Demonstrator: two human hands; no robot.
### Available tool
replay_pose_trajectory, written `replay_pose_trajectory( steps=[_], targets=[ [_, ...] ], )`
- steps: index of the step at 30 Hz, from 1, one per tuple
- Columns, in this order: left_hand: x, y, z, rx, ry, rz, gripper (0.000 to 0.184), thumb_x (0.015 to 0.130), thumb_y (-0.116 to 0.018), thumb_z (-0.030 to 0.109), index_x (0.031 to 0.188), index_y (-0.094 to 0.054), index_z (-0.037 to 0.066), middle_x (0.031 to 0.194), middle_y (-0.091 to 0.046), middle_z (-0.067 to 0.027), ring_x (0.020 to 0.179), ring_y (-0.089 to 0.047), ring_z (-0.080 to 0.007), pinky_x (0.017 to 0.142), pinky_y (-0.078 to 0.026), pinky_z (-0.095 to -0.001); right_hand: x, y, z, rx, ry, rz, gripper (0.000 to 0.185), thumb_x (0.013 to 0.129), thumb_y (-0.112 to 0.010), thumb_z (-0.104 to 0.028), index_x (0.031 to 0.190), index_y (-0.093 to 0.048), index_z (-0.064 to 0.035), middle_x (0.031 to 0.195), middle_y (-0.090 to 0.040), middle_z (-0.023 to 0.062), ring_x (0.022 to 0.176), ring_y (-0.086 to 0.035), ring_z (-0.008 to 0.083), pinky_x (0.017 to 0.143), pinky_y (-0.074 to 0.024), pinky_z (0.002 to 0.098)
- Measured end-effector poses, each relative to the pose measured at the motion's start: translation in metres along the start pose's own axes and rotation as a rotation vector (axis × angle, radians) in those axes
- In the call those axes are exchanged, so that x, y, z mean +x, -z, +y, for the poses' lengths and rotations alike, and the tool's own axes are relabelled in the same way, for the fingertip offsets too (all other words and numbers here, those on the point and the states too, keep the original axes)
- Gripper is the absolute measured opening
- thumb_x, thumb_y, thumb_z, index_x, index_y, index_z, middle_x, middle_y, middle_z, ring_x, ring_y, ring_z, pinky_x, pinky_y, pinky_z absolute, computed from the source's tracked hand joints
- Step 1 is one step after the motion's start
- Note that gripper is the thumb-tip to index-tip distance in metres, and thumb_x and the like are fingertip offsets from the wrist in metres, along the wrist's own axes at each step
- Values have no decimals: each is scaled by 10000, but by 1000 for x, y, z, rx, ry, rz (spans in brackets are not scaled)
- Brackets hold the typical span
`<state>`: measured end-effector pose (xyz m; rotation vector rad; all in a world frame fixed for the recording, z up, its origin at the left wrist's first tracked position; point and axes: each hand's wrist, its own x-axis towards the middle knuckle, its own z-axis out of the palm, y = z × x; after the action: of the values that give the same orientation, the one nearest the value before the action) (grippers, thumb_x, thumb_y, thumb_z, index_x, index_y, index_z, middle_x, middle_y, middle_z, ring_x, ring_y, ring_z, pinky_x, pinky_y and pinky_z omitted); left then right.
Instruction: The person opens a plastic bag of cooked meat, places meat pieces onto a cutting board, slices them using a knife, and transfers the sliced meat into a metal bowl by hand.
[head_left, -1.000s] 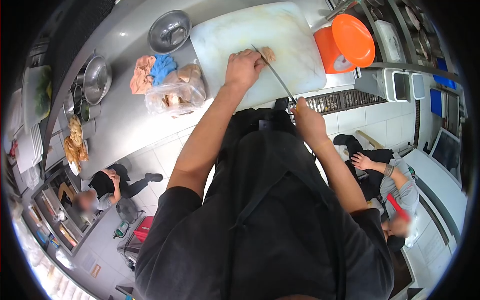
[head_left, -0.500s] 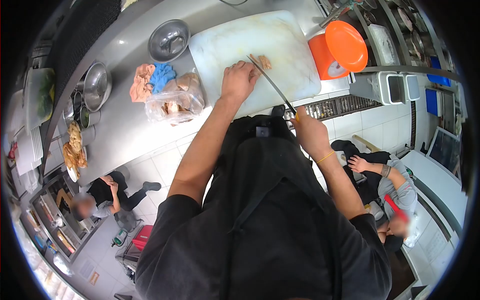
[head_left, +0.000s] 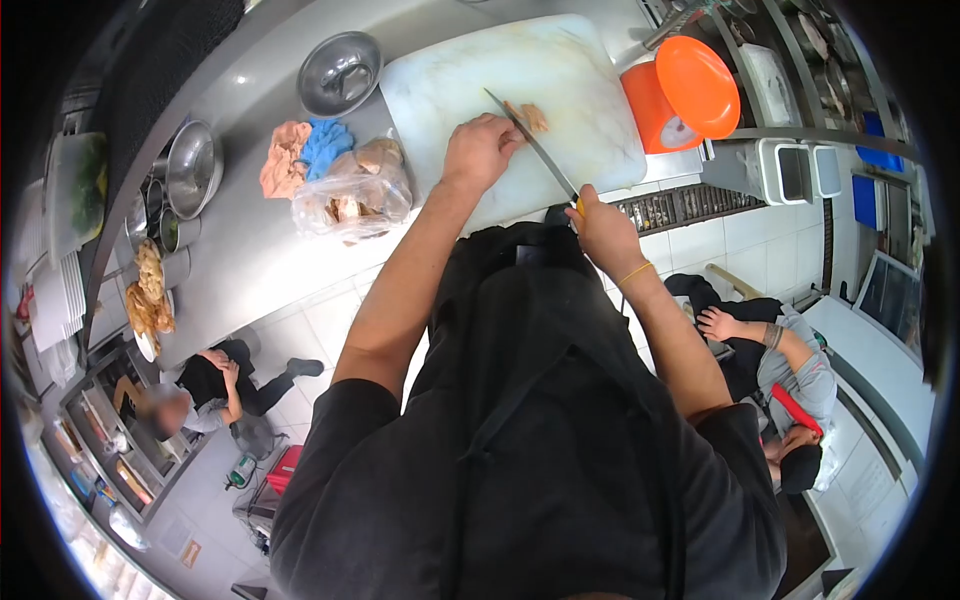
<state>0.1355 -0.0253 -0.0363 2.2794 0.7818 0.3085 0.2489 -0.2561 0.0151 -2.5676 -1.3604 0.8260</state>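
On the white cutting board [head_left: 450,80], my left hand [head_left: 480,150] is closed with curled fingertips against a small piece of brown food, mostly hidden by the fingers. My right hand [head_left: 607,235] grips the yellow handle of a long knife [head_left: 545,157]. The blade slants up and left across the board, passing just right of my left fingertips. Cut brown slices [head_left: 533,118] lie beside the blade on its right. A clear plastic bag [head_left: 350,200] of brown food pieces rests left of the board.
Left of the board are a metal bowl [head_left: 340,74], a blue cloth [head_left: 326,148] and a pink cloth [head_left: 284,160]. An orange scale [head_left: 655,108] stands at the right. Two people sit nearby, one lower left [head_left: 205,390], one right [head_left: 790,360]. Cooked poultry [head_left: 148,290] lies far left.
My right hand and the knife have shifted slightly left and forward, with the blade tip reaching further across the board. The left hand stays near the food. The person at the right has lowered their head.
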Motion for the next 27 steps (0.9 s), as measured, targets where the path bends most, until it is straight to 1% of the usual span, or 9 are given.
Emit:
replay_pose_trajectory(
  steps=[5,7,11,14,19,22,23,25,27],
  targets=[
    [4,1,-2,-2,22,-4,126,864,-756,131,981,-762,85,1004,-740,-105,932,-716,-342,870,-578,-457,-22,31,-8,-55,36,10,312,1049,-618,-299,1115,-494,-20,771,-716,227,746,-718,452,659,-559,565],
    [4,1,-3,5,22,-2,129,866,-753,122,990,-763,88,1004,-739,-107,936,-714,-340,874,-577,-461,-34,34,-4,-47,24,-22,310,1050,-617,-297,1120,-493,-22,766,-713,227,742,-715,454,655,-555,567],
    [0,2,-2,-5,-23,40,130,867,-746,103,995,-761,88,1007,-738,-112,948,-712,-345,873,-577,-466,-29,8,6,-28,-11,-43,315,1054,-607,-305,1136,-487,-25,771,-713,232,752,-717,458,660,-556,565],
    [2,-1,-4,-10,-35,42,129,867,-744,101,994,-757,85,1008,-738,-113,952,-710,-348,875,-574,-469,-8,-19,13,-21,7,3,325,1058,-598,-318,1145,-482,-27,779,-717,232,762,-719,460,667,-559,563],
    [1,0,-1,50,-23,31,112,871,-749,121,974,-750,76,982,-729,-119,948,-702,-346,874,-562,-479,-10,7,2,-18,64,29,312,1051,-611,-314,1111,-497,-29,788,-719,231,772,-719,458,677,-558,564],
    [-4,0,0,50,-18,61,96,871,-755,139,936,-744,69,959,-721,-124,953,-696,-344,878,-553,-481,-28,25,-4,-53,17,-21,309,1049,-615,-303,1096,-491,-24,789,-718,230,772,-720,452,674,-554,555],
    [-4,0,-1,54,-27,58,109,874,-763,141,956,-747,70,979,-726,-122,947,-701,-346,869,-559,-476,-34,29,-5,-50,12,-40,306,1051,-613,-298,1085,-485,-22,788,-717,232,765,-717,455,663,-549,549],
    [-3,-2,-5,59,-48,50,138,881,-778,144,997,-754,72,1019,-736,-119,934,-710,-352,851,-570,-465,-35,24,-2,-40,-8,-56,309,1053,-608,-303,1091,-484,-23,793,-718,234,769,-718,458,670,-553,554],
    [-4,-2,-6,49,-57,61,135,880,-776,141,993,-753,72,1013,-736,-117,938,-710,-350,853,-570,-463,-30,10,2,-38,-17,-65,313,1056,-603,-310,1100,-483,-25,794,-719,233,772,-719,458,676,-557,558]
  ],
)
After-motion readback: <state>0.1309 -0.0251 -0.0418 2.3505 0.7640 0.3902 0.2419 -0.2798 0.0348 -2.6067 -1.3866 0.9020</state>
